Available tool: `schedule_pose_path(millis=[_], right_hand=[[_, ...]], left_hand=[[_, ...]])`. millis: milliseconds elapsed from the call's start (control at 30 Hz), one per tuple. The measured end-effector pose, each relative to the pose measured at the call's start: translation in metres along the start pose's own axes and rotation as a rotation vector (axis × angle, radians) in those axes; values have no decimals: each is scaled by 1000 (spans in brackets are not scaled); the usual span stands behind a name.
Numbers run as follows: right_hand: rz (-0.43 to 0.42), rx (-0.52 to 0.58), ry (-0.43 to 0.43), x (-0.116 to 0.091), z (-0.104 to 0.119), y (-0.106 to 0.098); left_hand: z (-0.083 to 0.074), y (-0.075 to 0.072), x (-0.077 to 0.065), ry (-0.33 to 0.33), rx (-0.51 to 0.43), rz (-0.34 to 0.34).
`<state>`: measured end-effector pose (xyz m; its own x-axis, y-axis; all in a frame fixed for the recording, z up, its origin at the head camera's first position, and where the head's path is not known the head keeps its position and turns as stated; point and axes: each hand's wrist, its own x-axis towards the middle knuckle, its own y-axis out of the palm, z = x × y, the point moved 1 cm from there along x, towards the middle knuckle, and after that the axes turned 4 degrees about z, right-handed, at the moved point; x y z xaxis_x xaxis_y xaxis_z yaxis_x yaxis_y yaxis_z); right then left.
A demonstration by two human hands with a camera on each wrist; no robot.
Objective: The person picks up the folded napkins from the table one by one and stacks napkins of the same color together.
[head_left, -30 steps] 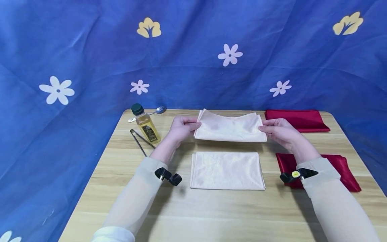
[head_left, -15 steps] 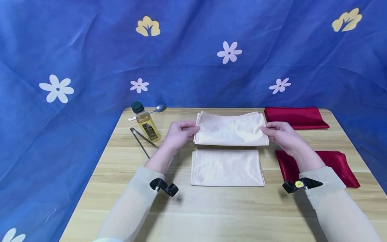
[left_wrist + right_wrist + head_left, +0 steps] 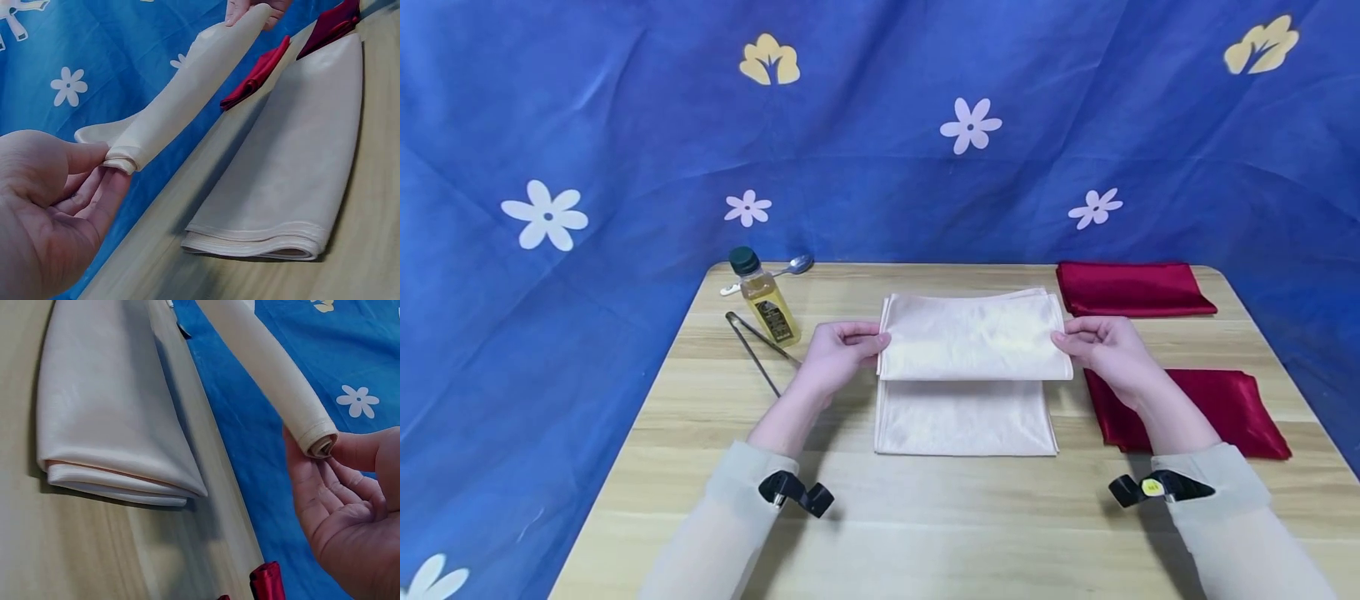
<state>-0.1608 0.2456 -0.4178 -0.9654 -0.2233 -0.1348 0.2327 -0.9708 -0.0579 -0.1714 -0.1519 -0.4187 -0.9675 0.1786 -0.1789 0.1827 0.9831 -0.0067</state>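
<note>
A folded cream satin cloth (image 3: pixel 973 337) hangs level above the table between both hands. My left hand (image 3: pixel 838 354) pinches its left end between thumb and fingers; the left wrist view shows the folded layers of the held cloth (image 3: pixel 187 87) at the fingertips. At the opposite end, my right hand (image 3: pixel 1101 350) pinches the right edge, as the right wrist view shows with the cloth's rolled-looking fold (image 3: pixel 281 387). Below lies a second folded cream cloth (image 3: pixel 966 421), flat on the table, its far part hidden by the held one in the head view.
Two folded dark red cloths lie at the right, one far (image 3: pixel 1135 290) and one nearer (image 3: pixel 1225 412), partly behind the right forearm. At the left stand a green-capped bottle of yellow liquid (image 3: pixel 769 308), a spoon (image 3: pixel 797 265) and metal tongs (image 3: pixel 752 354). A blue curtain (image 3: pixel 865 192) backs the table.
Both hands have drawn the held cream cloth toward the person, so it now overlaps the far part of the lower cream cloth in view. The grip at both ends stays the same.
</note>
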Motion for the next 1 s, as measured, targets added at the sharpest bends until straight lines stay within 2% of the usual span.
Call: schedule_pose_path(millis=[300, 567, 1000], right_hand=[[-29, 58, -13, -16, -8, 3], [-21, 175, -39, -28, -17, 6], [-10, 22, 38, -44, -29, 14]], left_hand=[[7, 0, -14, -30, 26, -7], [12, 2, -26, -34, 14, -20], [29, -1, -44, -43, 45, -36]])
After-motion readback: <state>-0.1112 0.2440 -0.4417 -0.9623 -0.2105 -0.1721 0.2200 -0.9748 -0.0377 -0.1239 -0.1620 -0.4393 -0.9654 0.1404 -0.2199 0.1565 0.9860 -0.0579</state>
